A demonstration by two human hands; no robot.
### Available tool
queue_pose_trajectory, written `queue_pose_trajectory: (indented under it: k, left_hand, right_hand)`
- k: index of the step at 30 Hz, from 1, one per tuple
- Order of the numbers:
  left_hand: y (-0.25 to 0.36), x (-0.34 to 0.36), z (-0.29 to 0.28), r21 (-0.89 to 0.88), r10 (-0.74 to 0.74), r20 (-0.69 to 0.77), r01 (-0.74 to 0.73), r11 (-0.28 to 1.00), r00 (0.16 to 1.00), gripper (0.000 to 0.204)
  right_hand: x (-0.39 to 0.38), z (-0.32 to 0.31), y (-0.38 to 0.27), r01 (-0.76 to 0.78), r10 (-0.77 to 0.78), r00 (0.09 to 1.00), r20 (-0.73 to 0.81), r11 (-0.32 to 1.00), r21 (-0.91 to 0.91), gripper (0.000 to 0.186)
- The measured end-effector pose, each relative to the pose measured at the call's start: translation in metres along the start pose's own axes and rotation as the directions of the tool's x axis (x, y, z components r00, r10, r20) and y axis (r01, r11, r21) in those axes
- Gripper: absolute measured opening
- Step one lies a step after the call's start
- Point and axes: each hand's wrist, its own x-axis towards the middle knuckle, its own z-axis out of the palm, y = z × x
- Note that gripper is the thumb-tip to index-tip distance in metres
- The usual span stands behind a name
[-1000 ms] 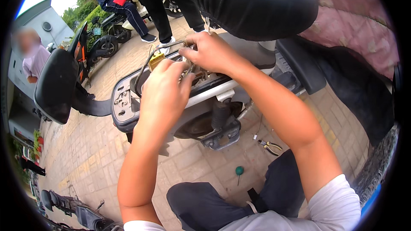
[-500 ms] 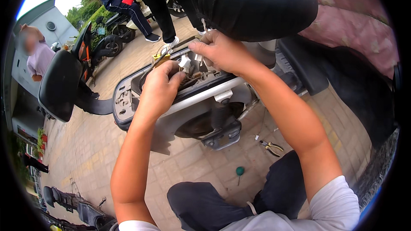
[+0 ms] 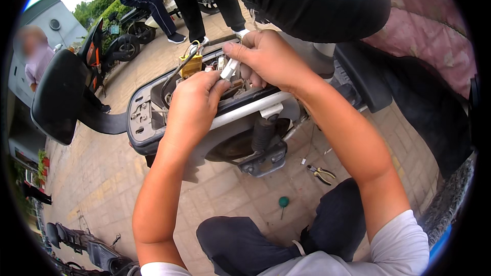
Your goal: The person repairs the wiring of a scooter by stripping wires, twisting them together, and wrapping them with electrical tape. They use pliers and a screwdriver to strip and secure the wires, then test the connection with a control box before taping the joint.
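Note:
My left hand (image 3: 194, 97) pinches one end of a white plastic wire connector (image 3: 229, 69) over the open compartment of a scooter (image 3: 204, 128). My right hand (image 3: 268, 59) grips the connector's other end, thumb on top. The two white pieces meet end to end between my fingertips; whether they are locked together I cannot tell. Wires and smaller parts lie in the compartment below, partly hidden by my hands. A yellow boxy part (image 3: 191, 65) with a wire loop sits just beyond my left hand.
The black seat (image 3: 312, 2) is tipped up at the upper right; a padded backrest (image 3: 60, 102) juts out left. On the paving lie pliers (image 3: 322, 174), a green-handled screwdriver (image 3: 284, 202) and a small white piece (image 3: 303, 161). People stand beyond, near parked scooters (image 3: 123, 46).
The two white connector pieces, apart before, have come together between my hands. My right hand has turned its piece toward the left one. The view has shifted slightly.

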Motion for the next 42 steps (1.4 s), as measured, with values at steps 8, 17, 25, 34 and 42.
queue_pose_trajectory:
  k: [8, 17, 25, 34, 42]
  left_hand:
    - [0.000, -0.002, 0.003, 0.063, 0.029, -0.075, -0.024, 0.998, 0.997, 0.019]
    - [-0.001, -0.006, 0.004, 0.064, 0.080, -0.134, -0.072, 0.995, 0.988, 0.017]
    - [0.001, -0.003, -0.001, -0.001, -0.018, -0.058, 0.018, 1.000, 0.998, 0.015]
    - [0.002, -0.003, 0.004, 0.027, -0.067, -0.063, 0.068, 0.997, 0.996, 0.015]
    - [-0.005, 0.001, 0.000, -0.019, 0.056, -0.013, -0.057, 0.998, 0.998, 0.012]
  right_hand:
    - [0.005, 0.003, 0.004, 0.014, -0.015, 0.997, -0.073, 1.000, -0.021, 0.039]
    - [0.005, 0.001, 0.002, -0.041, 0.037, 0.998, 0.042, 0.992, 0.118, 0.034]
    - [0.012, 0.000, 0.007, 0.008, -0.007, 0.999, 0.040, 1.000, -0.028, 0.030]
    - [0.006, 0.005, 0.004, 0.033, -0.027, 0.997, 0.070, 0.996, -0.086, 0.032]
    - [0.010, -0.004, 0.007, 0.215, -0.214, 0.975, 0.061, 0.835, -0.506, 0.052]
